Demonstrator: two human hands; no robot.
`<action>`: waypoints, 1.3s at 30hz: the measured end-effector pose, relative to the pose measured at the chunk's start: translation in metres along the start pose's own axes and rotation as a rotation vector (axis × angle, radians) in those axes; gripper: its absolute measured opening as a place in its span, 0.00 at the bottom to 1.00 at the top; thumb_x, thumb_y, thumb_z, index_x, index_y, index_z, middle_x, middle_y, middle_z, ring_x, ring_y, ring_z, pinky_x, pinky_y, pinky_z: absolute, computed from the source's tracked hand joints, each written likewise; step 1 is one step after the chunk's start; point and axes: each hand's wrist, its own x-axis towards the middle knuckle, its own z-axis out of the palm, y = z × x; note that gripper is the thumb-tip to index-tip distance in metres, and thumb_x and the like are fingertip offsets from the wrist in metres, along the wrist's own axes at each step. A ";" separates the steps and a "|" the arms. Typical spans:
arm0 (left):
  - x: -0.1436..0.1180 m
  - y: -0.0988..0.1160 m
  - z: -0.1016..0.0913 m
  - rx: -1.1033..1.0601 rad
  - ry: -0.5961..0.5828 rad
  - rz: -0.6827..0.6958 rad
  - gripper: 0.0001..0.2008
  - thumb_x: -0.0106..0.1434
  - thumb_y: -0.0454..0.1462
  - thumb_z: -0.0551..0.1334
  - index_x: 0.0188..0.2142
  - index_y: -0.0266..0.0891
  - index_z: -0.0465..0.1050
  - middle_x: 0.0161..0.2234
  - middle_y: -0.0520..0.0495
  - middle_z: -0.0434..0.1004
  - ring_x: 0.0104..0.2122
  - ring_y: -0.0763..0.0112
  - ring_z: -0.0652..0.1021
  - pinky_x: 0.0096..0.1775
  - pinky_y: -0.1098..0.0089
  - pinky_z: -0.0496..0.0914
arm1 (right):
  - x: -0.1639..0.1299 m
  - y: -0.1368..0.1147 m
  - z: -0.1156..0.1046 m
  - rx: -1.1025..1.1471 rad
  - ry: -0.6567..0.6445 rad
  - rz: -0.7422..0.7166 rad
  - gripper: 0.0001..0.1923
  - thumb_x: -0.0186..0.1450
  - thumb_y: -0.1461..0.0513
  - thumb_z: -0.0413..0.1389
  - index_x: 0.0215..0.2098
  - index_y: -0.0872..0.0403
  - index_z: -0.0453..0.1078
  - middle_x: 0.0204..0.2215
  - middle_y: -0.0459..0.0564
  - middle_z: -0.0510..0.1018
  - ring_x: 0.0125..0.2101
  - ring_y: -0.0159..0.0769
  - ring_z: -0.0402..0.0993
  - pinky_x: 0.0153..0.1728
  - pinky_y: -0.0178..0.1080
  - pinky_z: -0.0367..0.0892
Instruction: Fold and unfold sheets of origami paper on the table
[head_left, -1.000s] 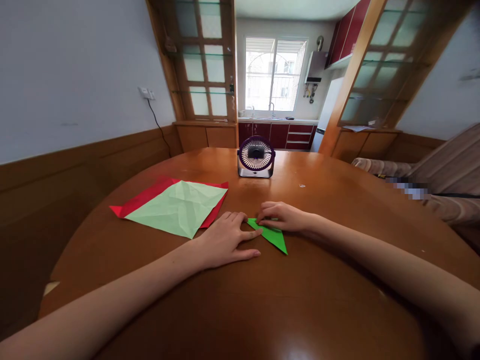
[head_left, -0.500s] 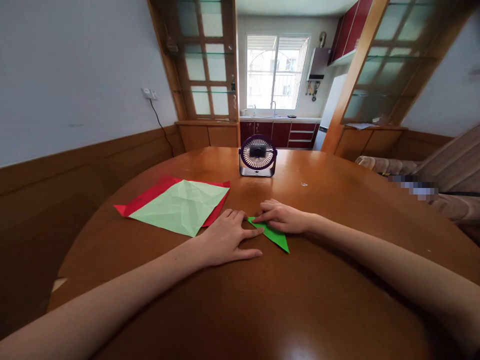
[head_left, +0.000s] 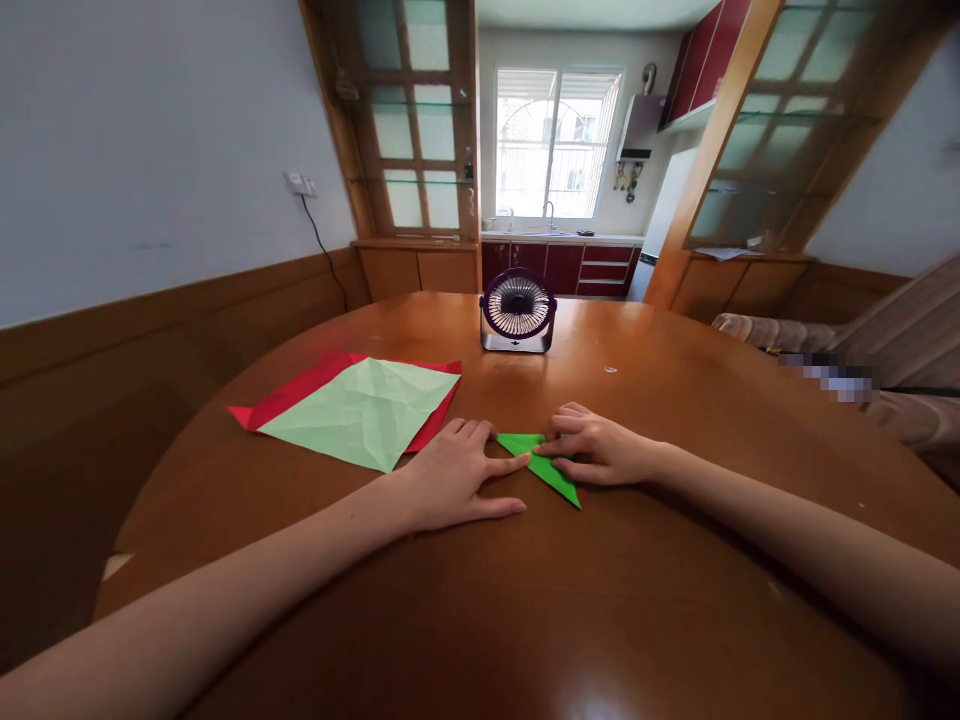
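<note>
A folded bright green paper triangle (head_left: 541,462) lies flat on the round wooden table (head_left: 525,600). My left hand (head_left: 454,480) rests palm down just left of it, its index fingertip pressing the paper's left corner. My right hand (head_left: 600,448) lies over the triangle's right part, fingertips pressing along its upper edge. Neither hand lifts the paper.
A pale green creased sheet (head_left: 360,412) lies on a red sheet (head_left: 289,395) to the left of my left hand. A small purple desk fan (head_left: 517,312) stands at the far middle of the table. A sofa (head_left: 862,390) sits to the right, a kitchen behind.
My right hand has slid to the right along the green triangle, uncovering more of its top edge. My left hand has stayed in place.
</note>
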 end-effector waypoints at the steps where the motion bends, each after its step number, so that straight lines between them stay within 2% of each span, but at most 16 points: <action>1: 0.000 0.000 0.000 -0.004 0.003 -0.002 0.28 0.64 0.58 0.53 0.58 0.50 0.69 0.44 0.39 0.69 0.47 0.53 0.70 0.49 0.54 0.64 | -0.001 0.000 0.000 -0.013 0.001 -0.010 0.17 0.68 0.62 0.50 0.53 0.55 0.72 0.37 0.53 0.72 0.37 0.38 0.64 0.46 0.46 0.61; 11: 0.000 -0.001 -0.001 -0.054 0.008 -0.008 0.27 0.65 0.57 0.54 0.57 0.51 0.69 0.43 0.40 0.69 0.46 0.55 0.70 0.49 0.56 0.64 | -0.024 -0.002 -0.004 -0.035 0.052 -0.043 0.14 0.68 0.62 0.49 0.44 0.56 0.75 0.32 0.53 0.73 0.33 0.36 0.65 0.40 0.42 0.63; 14: 0.000 -0.001 -0.002 -0.067 0.030 -0.002 0.26 0.65 0.56 0.53 0.56 0.51 0.70 0.43 0.41 0.70 0.46 0.55 0.70 0.49 0.55 0.64 | -0.025 -0.004 -0.002 -0.040 0.084 -0.028 0.13 0.69 0.61 0.49 0.36 0.56 0.75 0.28 0.51 0.72 0.30 0.35 0.64 0.36 0.40 0.62; 18: 0.001 -0.006 0.002 -0.087 0.051 0.018 0.23 0.66 0.54 0.54 0.56 0.51 0.71 0.46 0.41 0.70 0.48 0.55 0.70 0.51 0.54 0.63 | -0.026 -0.003 0.002 -0.026 0.094 0.012 0.18 0.70 0.61 0.48 0.24 0.55 0.69 0.23 0.49 0.68 0.26 0.34 0.61 0.31 0.38 0.59; 23: 0.005 -0.012 0.013 -0.224 0.116 0.050 0.17 0.70 0.45 0.53 0.54 0.48 0.73 0.49 0.42 0.70 0.49 0.61 0.71 0.51 0.60 0.65 | -0.027 -0.004 0.005 0.022 0.142 0.052 0.20 0.70 0.61 0.48 0.20 0.55 0.64 0.23 0.48 0.65 0.26 0.32 0.60 0.29 0.37 0.58; 28: 0.019 -0.007 0.020 -0.292 0.204 -0.147 0.14 0.70 0.40 0.53 0.42 0.38 0.77 0.41 0.44 0.75 0.42 0.64 0.73 0.47 0.62 0.67 | -0.018 -0.006 0.010 -0.005 0.195 0.091 0.21 0.71 0.59 0.47 0.19 0.54 0.61 0.23 0.47 0.63 0.26 0.32 0.59 0.29 0.36 0.57; 31: 0.029 -0.005 0.024 -0.279 0.238 -0.242 0.09 0.67 0.40 0.59 0.41 0.38 0.75 0.40 0.45 0.76 0.43 0.62 0.73 0.46 0.62 0.66 | -0.012 -0.008 0.014 -0.044 0.233 0.135 0.21 0.70 0.58 0.49 0.20 0.55 0.62 0.23 0.46 0.62 0.26 0.32 0.59 0.29 0.36 0.58; 35: 0.035 -0.006 0.023 -0.296 0.190 -0.306 0.09 0.64 0.40 0.62 0.42 0.40 0.75 0.39 0.46 0.76 0.43 0.61 0.73 0.46 0.61 0.66 | -0.008 -0.008 0.017 -0.047 0.234 0.200 0.15 0.68 0.56 0.53 0.28 0.56 0.68 0.27 0.48 0.66 0.29 0.33 0.63 0.33 0.37 0.62; 39: 0.036 -0.010 0.018 -0.333 0.105 -0.312 0.13 0.63 0.41 0.61 0.45 0.38 0.74 0.42 0.43 0.76 0.44 0.60 0.74 0.46 0.61 0.67 | -0.007 -0.008 0.016 -0.053 0.231 0.216 0.11 0.68 0.56 0.54 0.39 0.56 0.70 0.35 0.53 0.71 0.36 0.38 0.68 0.41 0.43 0.66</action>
